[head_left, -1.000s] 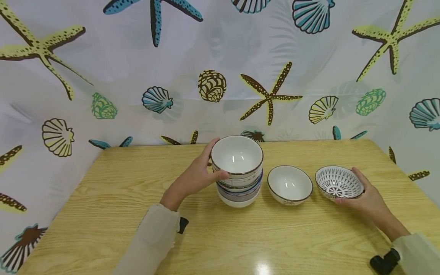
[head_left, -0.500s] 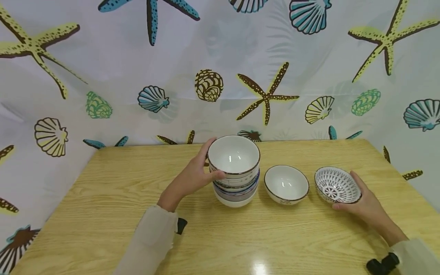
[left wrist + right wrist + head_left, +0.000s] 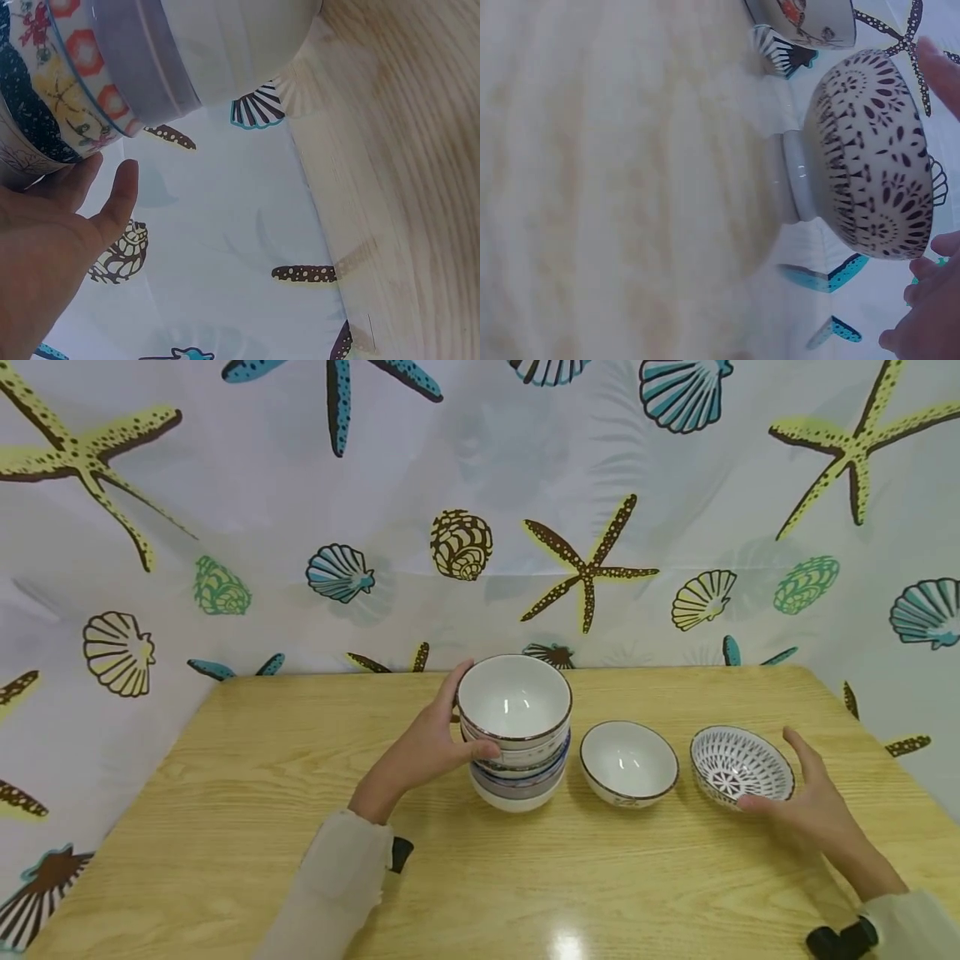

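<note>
In the head view, a stack of several bowls (image 3: 517,785) stands mid-table, a plain white-lined bowl on top. My left hand (image 3: 423,747) holds the stack's upper left side, thumb across the front and fingers round the back. The left wrist view shows the hand (image 3: 45,247) beside the patterned outsides of the stacked bowls (image 3: 142,60). To the right, a small bowl with a dark petal pattern (image 3: 738,764) sits upright on the table. Around its right side my right hand (image 3: 817,810) is spread, thumb near the front rim, fingers off the far rim.
Between the stack and the patterned bowl stands a single white-lined bowl (image 3: 628,764) with a brown rim. The wooden table (image 3: 262,793) ends at a cloth backdrop (image 3: 420,510) printed with shells and starfish. A dark wrist camera (image 3: 843,939) sits on the right wrist.
My right hand has let go of the patterned bowl, its fingers spreading away from the rim. That bowl stays on the table. The left hand keeps its hold on the stack.
</note>
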`<state>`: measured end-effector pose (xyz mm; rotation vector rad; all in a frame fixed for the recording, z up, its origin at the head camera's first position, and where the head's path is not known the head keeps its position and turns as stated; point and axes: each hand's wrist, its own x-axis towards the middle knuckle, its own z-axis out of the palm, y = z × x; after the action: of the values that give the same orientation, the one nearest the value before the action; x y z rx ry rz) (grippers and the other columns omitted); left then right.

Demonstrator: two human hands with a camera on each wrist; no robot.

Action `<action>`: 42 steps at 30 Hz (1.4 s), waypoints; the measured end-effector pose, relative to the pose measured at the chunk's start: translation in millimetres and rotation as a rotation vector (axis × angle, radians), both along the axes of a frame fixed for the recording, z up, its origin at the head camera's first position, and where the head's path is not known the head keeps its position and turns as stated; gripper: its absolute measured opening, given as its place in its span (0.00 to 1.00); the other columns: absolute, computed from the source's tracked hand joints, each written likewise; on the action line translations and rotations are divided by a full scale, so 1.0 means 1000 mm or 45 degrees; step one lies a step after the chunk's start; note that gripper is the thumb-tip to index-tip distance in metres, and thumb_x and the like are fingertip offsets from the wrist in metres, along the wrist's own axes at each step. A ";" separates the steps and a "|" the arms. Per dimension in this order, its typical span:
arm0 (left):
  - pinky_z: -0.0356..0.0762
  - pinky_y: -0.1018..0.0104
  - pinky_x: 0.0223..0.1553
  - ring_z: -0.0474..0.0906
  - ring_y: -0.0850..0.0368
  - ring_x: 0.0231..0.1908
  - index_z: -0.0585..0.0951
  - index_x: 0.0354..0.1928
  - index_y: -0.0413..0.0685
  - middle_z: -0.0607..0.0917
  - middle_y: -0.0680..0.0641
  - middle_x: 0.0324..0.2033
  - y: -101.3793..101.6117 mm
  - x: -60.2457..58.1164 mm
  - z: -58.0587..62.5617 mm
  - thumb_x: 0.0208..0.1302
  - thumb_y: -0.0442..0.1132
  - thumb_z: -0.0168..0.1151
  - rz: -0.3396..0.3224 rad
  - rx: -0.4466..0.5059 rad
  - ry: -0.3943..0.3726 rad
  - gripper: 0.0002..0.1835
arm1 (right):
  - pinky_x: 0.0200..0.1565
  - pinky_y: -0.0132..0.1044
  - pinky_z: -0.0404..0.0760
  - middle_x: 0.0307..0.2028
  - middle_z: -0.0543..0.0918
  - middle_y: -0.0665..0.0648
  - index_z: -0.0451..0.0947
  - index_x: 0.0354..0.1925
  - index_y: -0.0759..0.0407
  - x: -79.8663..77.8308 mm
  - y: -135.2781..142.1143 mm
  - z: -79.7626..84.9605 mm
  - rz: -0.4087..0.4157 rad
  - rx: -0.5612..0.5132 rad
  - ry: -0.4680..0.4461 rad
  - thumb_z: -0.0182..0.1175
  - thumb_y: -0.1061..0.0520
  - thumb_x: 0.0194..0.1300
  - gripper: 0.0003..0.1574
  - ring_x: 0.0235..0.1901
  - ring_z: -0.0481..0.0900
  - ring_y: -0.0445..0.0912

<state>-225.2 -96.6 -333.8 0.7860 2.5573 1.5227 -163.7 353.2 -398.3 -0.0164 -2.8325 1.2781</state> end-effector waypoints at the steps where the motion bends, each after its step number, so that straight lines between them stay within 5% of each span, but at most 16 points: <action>1: 0.65 0.42 0.60 0.61 0.43 0.67 0.42 0.75 0.52 0.58 0.42 0.71 0.000 0.000 0.000 0.31 0.79 0.61 0.000 0.007 -0.002 0.72 | 0.57 0.76 0.48 0.72 0.32 0.73 0.26 0.75 0.55 0.000 0.001 0.002 -0.007 0.007 0.018 0.70 0.50 0.54 0.73 0.69 0.36 0.75; 13: 0.62 0.36 0.61 0.56 0.43 0.70 0.44 0.75 0.56 0.57 0.45 0.72 -0.002 0.004 -0.004 0.35 0.77 0.61 -0.022 0.014 0.015 0.67 | 0.58 0.78 0.41 0.75 0.36 0.66 0.30 0.76 0.46 -0.006 -0.004 0.030 0.106 -0.055 0.142 0.67 0.55 0.58 0.66 0.71 0.30 0.69; 26: 0.54 0.35 0.66 0.50 0.44 0.72 0.43 0.76 0.53 0.55 0.44 0.72 -0.007 0.010 -0.006 0.44 0.72 0.62 -0.044 0.000 -0.010 0.63 | 0.59 0.76 0.43 0.74 0.42 0.66 0.34 0.76 0.47 -0.014 -0.030 0.051 0.250 -0.055 0.131 0.68 0.58 0.57 0.65 0.72 0.34 0.68; 28: 0.54 0.34 0.65 0.50 0.43 0.72 0.42 0.76 0.53 0.55 0.44 0.73 -0.008 0.011 -0.006 0.45 0.73 0.61 -0.044 -0.006 -0.004 0.63 | 0.60 0.74 0.46 0.73 0.47 0.67 0.36 0.76 0.49 -0.016 -0.036 0.051 0.265 -0.041 0.162 0.69 0.58 0.57 0.64 0.71 0.40 0.67; 31: 0.55 0.34 0.65 0.50 0.43 0.72 0.42 0.76 0.55 0.54 0.44 0.73 -0.008 0.011 -0.006 0.44 0.74 0.59 -0.045 -0.014 0.001 0.63 | 0.68 0.45 0.59 0.69 0.59 0.64 0.42 0.75 0.52 -0.019 -0.045 0.051 0.276 0.001 0.232 0.69 0.58 0.56 0.61 0.70 0.55 0.46; 35: 0.55 0.35 0.65 0.50 0.45 0.72 0.42 0.76 0.56 0.54 0.46 0.73 -0.008 0.011 -0.007 0.42 0.76 0.58 -0.047 -0.021 -0.009 0.64 | 0.48 0.20 0.65 0.57 0.69 0.53 0.50 0.73 0.54 -0.023 -0.054 0.052 0.289 0.041 0.298 0.70 0.57 0.56 0.55 0.52 0.62 0.25; 42: 0.55 0.37 0.67 0.49 0.47 0.73 0.43 0.76 0.56 0.54 0.47 0.73 -0.010 0.010 -0.008 0.44 0.75 0.60 -0.037 -0.026 -0.022 0.63 | 0.52 0.29 0.66 0.62 0.68 0.58 0.51 0.73 0.52 -0.028 -0.069 0.060 0.365 0.040 0.266 0.69 0.57 0.56 0.54 0.56 0.62 0.30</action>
<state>-215.5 -106.3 -341.4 0.8000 2.5334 1.4865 -191.3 283.7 -337.9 0.5101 -2.7436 1.1960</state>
